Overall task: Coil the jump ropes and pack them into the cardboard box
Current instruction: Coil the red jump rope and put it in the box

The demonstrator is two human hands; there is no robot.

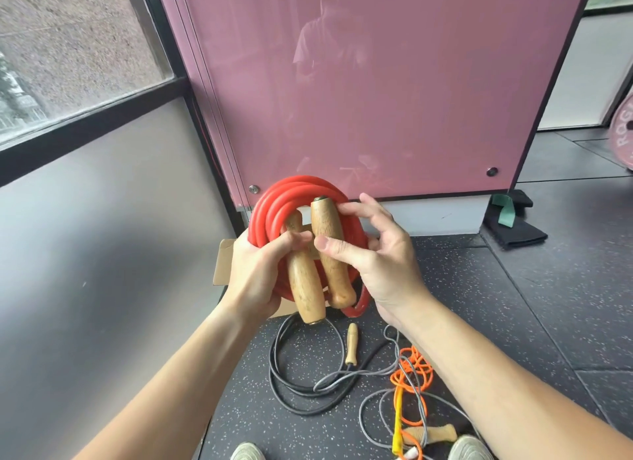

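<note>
Red jump rope (274,202), coiled, is held in front of the partly hidden cardboard box (222,264). The left hand (255,274) grips the coil and one wooden handle (305,288); the right hand (380,254) pinches the other. A black rope (308,412), grey rope (360,418) and orange rope (399,377) lie loose on the near floor, not yet coiled.

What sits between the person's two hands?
In the head view, two thick wooden handles stand side by side between the left hand and right hand, against the coiled red rubber jump rope.
</note>
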